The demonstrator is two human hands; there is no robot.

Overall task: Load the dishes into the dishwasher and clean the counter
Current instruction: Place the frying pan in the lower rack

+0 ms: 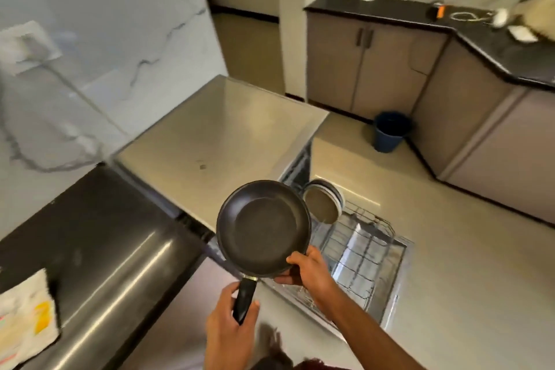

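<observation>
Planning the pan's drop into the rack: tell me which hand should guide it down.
Probably the right hand. It grips the frying pan at its rim on the side nearest the pulled-out dishwasher rack, which lies to the right. The left hand holds the handle, farther from the rack.

You see a matt black non-stick pan (264,228) with a glossy black plastic handle (244,299), a shiny wire rack (360,252), a brushed steel dishwasher top (216,132), a glossy dark counter (99,237) and a soft cloth (25,318) at near left.
</observation>
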